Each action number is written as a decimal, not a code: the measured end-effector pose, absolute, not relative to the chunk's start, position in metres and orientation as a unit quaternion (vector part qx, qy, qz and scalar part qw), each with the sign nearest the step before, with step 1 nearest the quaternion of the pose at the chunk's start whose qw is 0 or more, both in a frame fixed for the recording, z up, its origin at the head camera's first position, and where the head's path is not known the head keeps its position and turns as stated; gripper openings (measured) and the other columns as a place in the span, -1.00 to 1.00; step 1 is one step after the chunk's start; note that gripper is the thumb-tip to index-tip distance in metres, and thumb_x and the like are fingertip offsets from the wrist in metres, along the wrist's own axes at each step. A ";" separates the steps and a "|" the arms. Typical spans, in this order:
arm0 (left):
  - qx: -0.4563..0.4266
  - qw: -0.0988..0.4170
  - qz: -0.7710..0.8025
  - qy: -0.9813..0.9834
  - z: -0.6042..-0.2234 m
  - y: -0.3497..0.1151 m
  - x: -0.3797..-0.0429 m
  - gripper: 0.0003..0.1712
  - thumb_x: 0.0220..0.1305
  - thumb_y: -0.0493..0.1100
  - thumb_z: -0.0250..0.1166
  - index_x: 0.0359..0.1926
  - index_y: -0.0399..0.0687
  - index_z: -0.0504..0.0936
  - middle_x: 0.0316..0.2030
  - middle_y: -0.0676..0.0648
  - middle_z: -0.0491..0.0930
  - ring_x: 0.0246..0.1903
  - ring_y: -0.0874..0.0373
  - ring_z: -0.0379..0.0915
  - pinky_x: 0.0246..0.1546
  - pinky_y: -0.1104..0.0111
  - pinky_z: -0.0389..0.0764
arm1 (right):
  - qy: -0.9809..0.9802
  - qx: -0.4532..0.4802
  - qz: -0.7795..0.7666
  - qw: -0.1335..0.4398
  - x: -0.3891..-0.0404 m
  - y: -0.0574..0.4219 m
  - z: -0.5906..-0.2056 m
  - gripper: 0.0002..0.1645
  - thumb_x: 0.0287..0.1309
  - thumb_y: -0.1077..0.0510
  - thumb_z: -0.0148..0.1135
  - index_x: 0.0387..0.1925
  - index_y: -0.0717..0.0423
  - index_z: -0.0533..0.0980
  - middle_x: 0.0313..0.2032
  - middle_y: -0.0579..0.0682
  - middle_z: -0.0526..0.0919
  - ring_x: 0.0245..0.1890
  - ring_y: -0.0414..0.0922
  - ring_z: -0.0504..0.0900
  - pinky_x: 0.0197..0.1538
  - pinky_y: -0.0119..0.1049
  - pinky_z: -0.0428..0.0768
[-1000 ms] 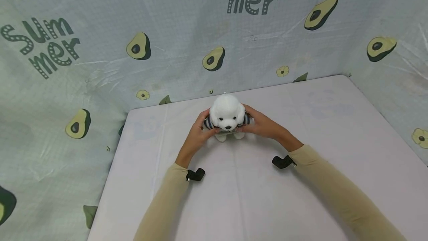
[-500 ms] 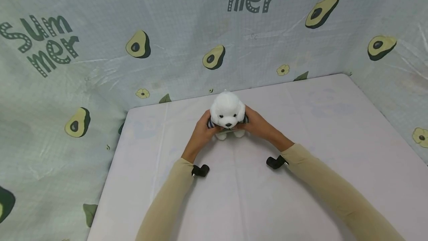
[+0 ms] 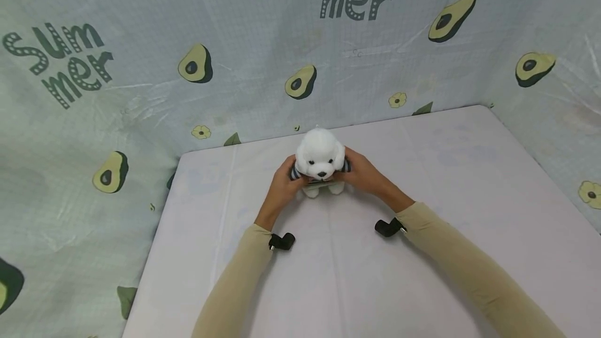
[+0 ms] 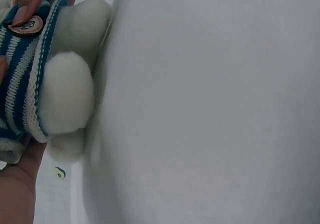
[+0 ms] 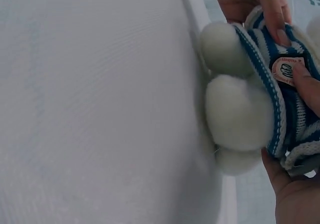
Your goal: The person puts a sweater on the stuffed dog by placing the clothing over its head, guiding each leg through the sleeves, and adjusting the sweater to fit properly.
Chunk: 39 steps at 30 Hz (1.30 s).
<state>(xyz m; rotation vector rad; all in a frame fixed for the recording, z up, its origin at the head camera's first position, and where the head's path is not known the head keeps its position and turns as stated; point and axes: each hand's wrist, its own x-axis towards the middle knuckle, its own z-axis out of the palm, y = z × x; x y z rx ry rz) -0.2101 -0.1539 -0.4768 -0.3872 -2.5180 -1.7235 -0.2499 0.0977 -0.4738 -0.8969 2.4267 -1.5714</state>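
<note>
While the left hand [image 3: 285, 180] and right hand [image 3: 365, 173] grip the plush dog [image 3: 321, 151] with fingers curled round its sides, it sits upright between them, feet [image 3: 312, 192] below, seemingly on the bench [image 3: 328, 260]. It should be light, squashy and sturdy; the knit sweater [image 5: 265, 54] under the fingers likely offers the surest hold.

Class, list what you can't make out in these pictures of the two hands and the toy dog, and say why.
- Back of the toy dog, head view: its own head and body hide it.
- Finger ends of the left hand and right hand behind it, head view: hidden by the toy.
- Small print on the patch, right wrist view: blurred, partly under a thumb.
- Toy's face, left wrist view: cut off by the left edge.
</note>
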 end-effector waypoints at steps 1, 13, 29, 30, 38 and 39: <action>-0.124 0.037 -0.560 -0.818 -0.476 -0.153 -0.210 -0.33 0.25 -0.31 0.39 0.38 -0.07 0.44 0.25 -0.18 0.50 0.17 -0.05 0.44 0.18 0.03 0.46 | 0.803 -0.292 -0.518 0.054 -0.250 0.098 -0.473 -0.10 0.22 0.08 0.46 0.50 0.06 0.24 0.38 0.11 0.43 0.42 0.06 0.36 0.42 0.08 0.33; -0.104 0.033 -0.610 -0.785 -0.454 -0.146 -0.204 -0.38 0.28 -0.06 0.45 0.33 0.11 0.51 0.14 -0.05 0.60 0.05 0.05 0.55 0.05 0.19 0.55 | 0.790 -0.243 -0.561 0.051 -0.239 0.097 -0.452 -0.16 0.17 -0.09 0.48 0.43 -0.08 0.37 0.21 0.01 0.59 0.15 -0.06 0.58 0.22 0.01 0.51; -0.034 -0.019 -0.623 -0.781 -0.431 -0.139 -0.193 -0.44 0.27 0.06 0.44 0.26 0.09 0.58 0.01 -0.10 0.65 -0.06 0.06 0.60 -0.07 0.27 0.59 | 0.794 -0.181 -0.563 0.139 -0.234 0.099 -0.433 -0.14 0.16 -0.30 0.41 0.37 -0.01 0.40 0.08 0.01 0.63 0.07 -0.03 0.59 0.18 0.00 0.52; -0.027 -0.026 -0.626 -0.779 -0.430 -0.139 -0.192 -0.44 0.28 0.07 0.43 0.26 0.08 0.58 0.03 -0.09 0.64 -0.05 0.06 0.60 -0.06 0.28 0.59 | 0.795 -0.176 -0.561 0.146 -0.234 0.099 -0.432 -0.14 0.17 -0.31 0.39 0.37 0.00 0.40 0.08 0.01 0.63 0.07 -0.03 0.59 0.18 -0.01 0.52; 0.040 -0.094 -0.636 -0.765 -0.420 -0.136 -0.187 -0.44 0.32 0.08 0.40 0.27 0.01 0.57 0.05 -0.09 0.63 -0.08 0.14 0.60 -0.19 0.38 0.62 | 0.802 -0.142 -0.538 0.218 -0.231 0.098 -0.422 -0.08 0.21 -0.38 0.29 0.37 0.11 0.39 0.16 0.08 0.60 0.13 0.00 0.59 0.13 -0.05 0.59; 0.048 -0.104 -0.637 -0.762 -0.419 -0.136 -0.188 -0.43 0.32 0.08 0.39 0.27 -0.01 0.57 0.02 -0.10 0.64 -0.11 0.16 0.61 -0.23 0.39 0.63 | 0.802 -0.136 -0.535 0.229 -0.231 0.097 -0.421 -0.07 0.21 -0.39 0.28 0.38 0.12 0.38 0.18 0.09 0.59 0.14 0.01 0.58 0.12 -0.06 0.59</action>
